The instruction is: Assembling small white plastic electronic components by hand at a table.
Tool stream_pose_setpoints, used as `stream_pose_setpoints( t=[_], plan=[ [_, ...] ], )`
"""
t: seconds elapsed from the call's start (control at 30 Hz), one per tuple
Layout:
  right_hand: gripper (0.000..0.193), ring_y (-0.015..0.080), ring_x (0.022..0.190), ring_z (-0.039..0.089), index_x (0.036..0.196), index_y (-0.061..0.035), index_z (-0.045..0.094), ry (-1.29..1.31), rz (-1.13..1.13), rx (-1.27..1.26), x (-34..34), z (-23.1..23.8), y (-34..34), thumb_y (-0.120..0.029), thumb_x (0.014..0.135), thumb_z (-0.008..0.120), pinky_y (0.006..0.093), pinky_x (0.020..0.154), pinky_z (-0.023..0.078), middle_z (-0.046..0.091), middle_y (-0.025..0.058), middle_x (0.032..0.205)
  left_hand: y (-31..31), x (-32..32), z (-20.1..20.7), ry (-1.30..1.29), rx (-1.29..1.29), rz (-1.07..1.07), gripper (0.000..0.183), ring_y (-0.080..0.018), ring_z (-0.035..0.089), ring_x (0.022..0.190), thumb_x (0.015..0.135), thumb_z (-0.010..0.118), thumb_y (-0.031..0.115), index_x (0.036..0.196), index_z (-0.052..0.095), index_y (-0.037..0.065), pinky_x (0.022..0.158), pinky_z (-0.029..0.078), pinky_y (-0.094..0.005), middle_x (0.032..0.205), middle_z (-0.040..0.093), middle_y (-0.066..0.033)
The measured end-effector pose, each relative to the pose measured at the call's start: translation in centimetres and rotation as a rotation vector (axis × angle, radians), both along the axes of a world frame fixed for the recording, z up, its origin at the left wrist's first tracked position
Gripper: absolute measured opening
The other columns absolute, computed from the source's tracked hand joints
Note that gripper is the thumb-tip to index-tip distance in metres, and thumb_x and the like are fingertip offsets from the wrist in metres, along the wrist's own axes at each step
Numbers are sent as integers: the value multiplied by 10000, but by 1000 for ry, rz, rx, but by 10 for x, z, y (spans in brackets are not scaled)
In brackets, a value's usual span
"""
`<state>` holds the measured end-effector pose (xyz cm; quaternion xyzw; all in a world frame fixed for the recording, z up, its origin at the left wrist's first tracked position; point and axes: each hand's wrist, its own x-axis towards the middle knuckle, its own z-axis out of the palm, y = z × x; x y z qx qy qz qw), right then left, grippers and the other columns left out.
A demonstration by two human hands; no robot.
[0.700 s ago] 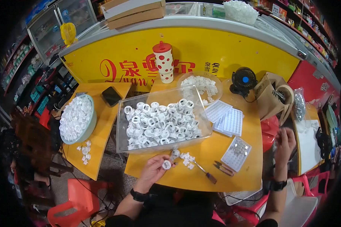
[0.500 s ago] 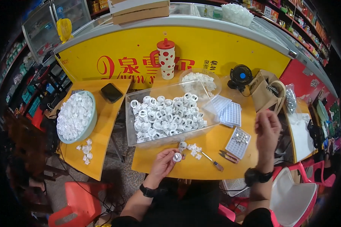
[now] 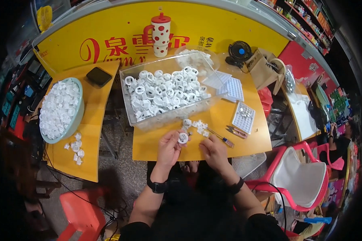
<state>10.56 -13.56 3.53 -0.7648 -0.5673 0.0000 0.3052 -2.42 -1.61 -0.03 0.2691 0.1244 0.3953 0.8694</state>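
My left hand [image 3: 169, 149] pinches a small round white plastic part [image 3: 183, 138] above the table's front edge. To its right, my right hand [image 3: 214, 152] is low over the table with its fingers curled together; anything between them is hidden. Just beyond the hands lie several loose small white pieces [image 3: 200, 126] and one round white part [image 3: 187, 123]. A screwdriver [image 3: 227, 142] rests by the right hand's fingers, and pliers [image 3: 237, 131] lie farther right. Behind the hands stands a clear plastic bin [image 3: 149, 123] full of round white parts [image 3: 165, 91].
A white tray [image 3: 247, 125] of small metal pieces and stacked trays [image 3: 234, 90] sit at right, before a black fan [image 3: 240, 51] and a tan bag [image 3: 265, 66]. Far back stands a spotted tumbler [image 3: 161, 38]. A green basin [image 3: 79, 114] and a phone [image 3: 99, 76] occupy the left table.
My right hand has come down and left from above the right side of the table to beside the loose white pieces. The left hand still holds the round part. The view has shifted.
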Motion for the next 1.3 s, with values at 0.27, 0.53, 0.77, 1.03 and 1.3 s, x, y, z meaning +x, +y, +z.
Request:
stream_pose_setpoints(
  t=[0.27,0.53,0.77,1.03,1.3],
  plan=[
    [89,243,650,580,846,25,603,182,-144,245,20,-21,-32,-23,778,635,315,603,461,558,126,755,-28,-7,15,180,35,-55,208,-194,644,713,950,510,146,996,608,-32,583,513,-240,888,645,-122],
    [85,320,719,573,846,-64,616,41,-72,137,-7,-4,-26,-88,765,631,392,592,454,533,127,812,-47,-15,10,140,-54,-66,230,-234,653,806,938,510,87,1071,582,-85,686,530,-249,958,644,-154],
    [70,304,739,561,839,-53,621,-24,-64,79,-2,-8,-17,-80,778,640,387,610,439,519,118,792,-38,-22,8,78,-70,-78,270,-287,647,923,925,498,29,1158,550,-98,779,553,-297,1059,629,-185],
    [51,156,654,570,870,-24,597,659,-29,261,-4,-17,-25,-22,823,616,271,554,431,550,48,750,-39,-22,10,80,-59,-142,289,-282,644,897,929,489,46,1176,529,-101,735,536,-270,1038,627,-186],
    [38,65,727,569,879,18,611,1047,-38,213,-25,18,-35,34,849,593,189,639,443,598,21,818,-42,-22,5,57,-37,-171,274,-249,647,917,941,480,48,1172,536,-86,760,545,-284,1038,631,-176]
  ],
)
